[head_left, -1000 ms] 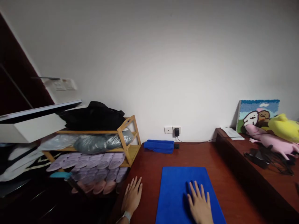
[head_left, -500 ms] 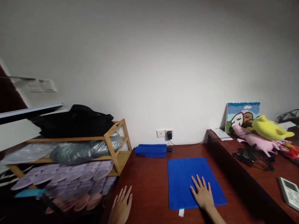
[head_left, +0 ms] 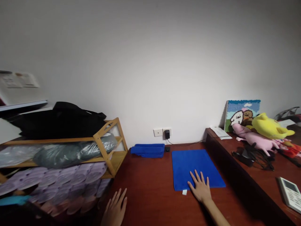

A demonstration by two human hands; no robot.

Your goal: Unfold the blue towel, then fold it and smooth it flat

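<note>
Near five o'clock, the blue cloth (head_left: 188, 163) has slid wallward under the open right hand (head_left: 202, 191); left hand (head_left: 114, 209) open, seven o'clock.

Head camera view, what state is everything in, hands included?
Large blue cloth: unfolded, flat
Right hand: open, fingers spread
Left hand: open, palm down
Other blue cloth: folded
Black adapter: plugged in
Black cables: tangled
Dog picture: propped upright
Keypad device: face up
Wooden rack: loaded
Black bag: lying on rack

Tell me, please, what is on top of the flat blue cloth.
The right hand lies across the near edge of the flat blue cloth; what it covers is hidden.
</note>
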